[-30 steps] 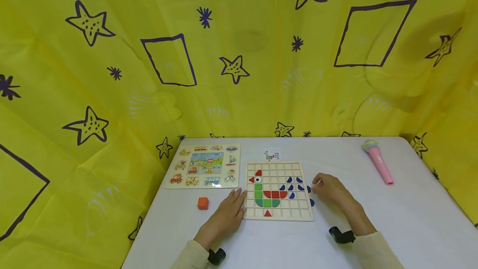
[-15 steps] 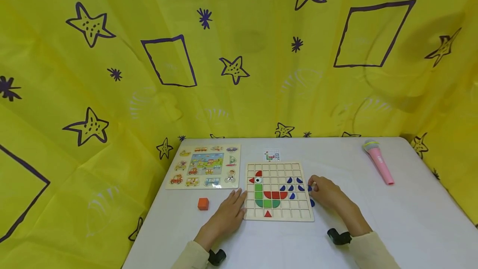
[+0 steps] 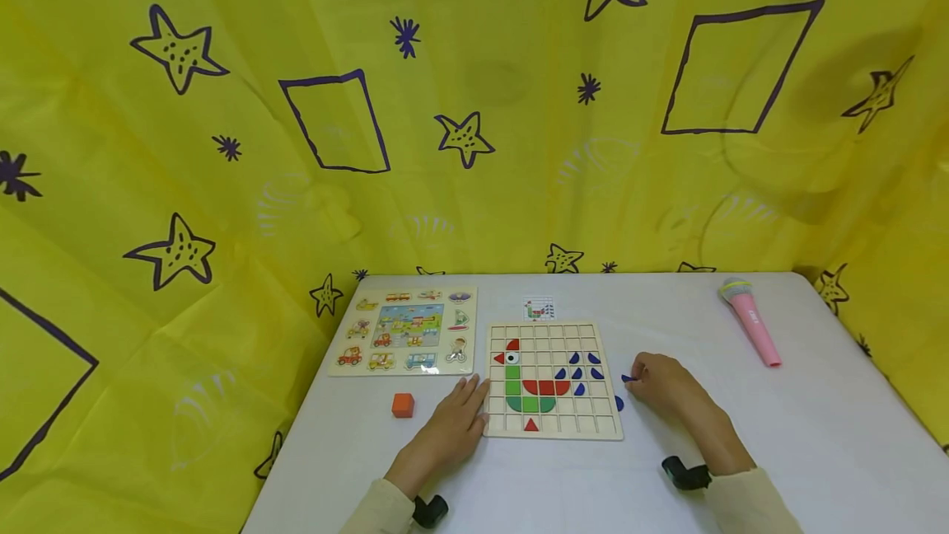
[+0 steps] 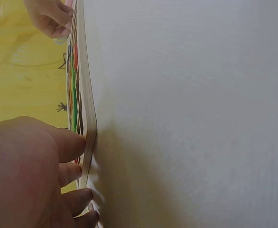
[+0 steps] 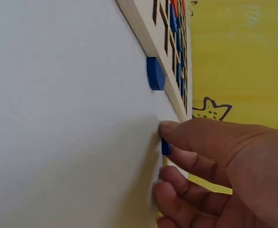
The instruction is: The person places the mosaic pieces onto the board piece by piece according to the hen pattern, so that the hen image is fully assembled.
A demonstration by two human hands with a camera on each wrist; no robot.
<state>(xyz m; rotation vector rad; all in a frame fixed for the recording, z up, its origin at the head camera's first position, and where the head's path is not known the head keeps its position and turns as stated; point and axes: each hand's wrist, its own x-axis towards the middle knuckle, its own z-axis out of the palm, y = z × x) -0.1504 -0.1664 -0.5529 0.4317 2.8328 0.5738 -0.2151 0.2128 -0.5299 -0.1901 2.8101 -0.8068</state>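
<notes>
A wooden grid board [image 3: 548, 427] lies on the table, with red, green and blue pieces set in its squares in the form of a bird. My left hand [image 3: 454, 423] rests at the board's left edge, its fingertips touching the rim in the left wrist view. To the right of the board, my right hand [image 3: 667, 386] pinches a blue piece [image 5: 165, 146] between thumb and forefinger, just over the table. Another blue piece [image 5: 155, 74] with a curved side lies against the board's right edge. Part of the pinched piece is hidden by the fingers.
A small pattern card [image 3: 539, 308] lies behind the board. At the back left is a vehicle picture puzzle [image 3: 338, 368], with an orange cube [image 3: 403, 405] in front of it. A pink toy microphone [image 3: 756, 326] lies at the back right.
My right hand reached in to a blue piece at the board's right edge, took hold of it and drew it slightly to the right. The left hand stayed in place.
</notes>
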